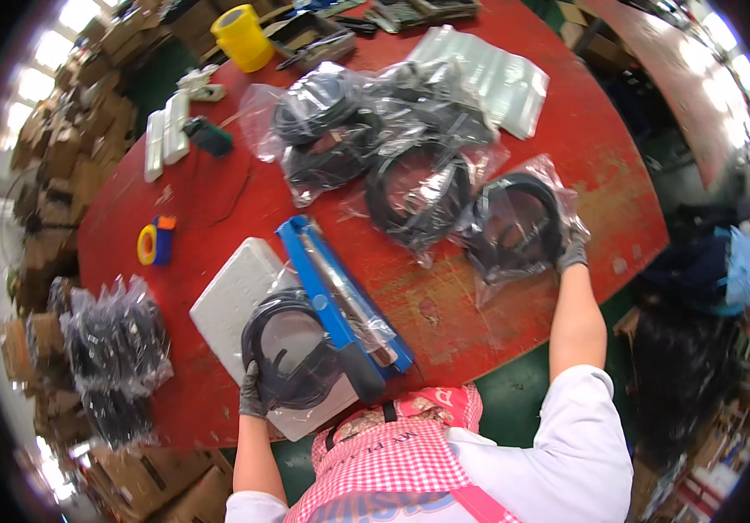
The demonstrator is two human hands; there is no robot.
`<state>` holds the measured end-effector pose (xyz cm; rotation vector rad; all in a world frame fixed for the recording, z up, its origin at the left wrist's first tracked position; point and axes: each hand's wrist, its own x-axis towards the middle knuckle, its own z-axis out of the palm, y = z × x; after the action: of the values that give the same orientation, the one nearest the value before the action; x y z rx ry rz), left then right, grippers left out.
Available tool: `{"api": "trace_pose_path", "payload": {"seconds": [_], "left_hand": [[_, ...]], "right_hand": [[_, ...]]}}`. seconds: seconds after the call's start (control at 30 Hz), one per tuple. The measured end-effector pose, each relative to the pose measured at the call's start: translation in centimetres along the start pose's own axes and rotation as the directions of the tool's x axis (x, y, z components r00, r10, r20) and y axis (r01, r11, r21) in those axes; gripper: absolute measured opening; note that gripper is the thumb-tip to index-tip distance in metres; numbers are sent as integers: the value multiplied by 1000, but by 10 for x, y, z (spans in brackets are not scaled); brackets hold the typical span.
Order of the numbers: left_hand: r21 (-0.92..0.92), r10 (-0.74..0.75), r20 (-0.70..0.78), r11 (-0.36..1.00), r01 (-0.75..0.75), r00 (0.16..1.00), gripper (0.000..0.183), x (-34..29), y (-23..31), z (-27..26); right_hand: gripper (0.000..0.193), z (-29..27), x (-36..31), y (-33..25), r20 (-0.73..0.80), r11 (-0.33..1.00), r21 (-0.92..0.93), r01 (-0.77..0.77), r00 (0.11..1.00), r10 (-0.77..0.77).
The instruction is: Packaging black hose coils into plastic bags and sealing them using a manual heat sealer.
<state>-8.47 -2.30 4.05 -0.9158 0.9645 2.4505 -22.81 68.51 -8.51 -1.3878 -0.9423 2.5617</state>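
Observation:
My left hand [253, 390], in a grey glove, closes on the near left edge of a coiled black cable [251, 336] in a clear bag. That coil lies on a white foam slab [234, 286], against a blue bag sealer [318, 292] with a black-ended arm. Out to the right, my right hand [573, 248], also gloved, grips the side of another bagged black cable coil [514, 231] on the red table [444, 314]. Its fingertips are partly hidden by the plastic. Several more bagged coils [418, 187] are heaped just left of it.
Clear plastic bags [488, 74] lie behind the heap. A yellow tape roll [242, 39], white parts [166, 135] and a blue-and-orange tape dispenser [162, 241] sit farther left. Bagged black goods [118, 340] are stacked beside the table's left edge. Another person [749, 270] is at the right.

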Motion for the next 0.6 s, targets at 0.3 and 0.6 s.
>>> {"api": "trace_pose_path", "payload": {"seconds": [0.3, 0.6], "left_hand": [[-23, 52, -64, 998, -54, 997, 43, -69, 5, -18], [-280, 690, -336, 576, -768, 641, 64, -184, -15, -162]], "right_hand": [[27, -47, 12, -30, -118, 950, -290, 114, 981, -153], [37, 62, -100, -28, 383, 524, -597, 608, 790, -479]]}}
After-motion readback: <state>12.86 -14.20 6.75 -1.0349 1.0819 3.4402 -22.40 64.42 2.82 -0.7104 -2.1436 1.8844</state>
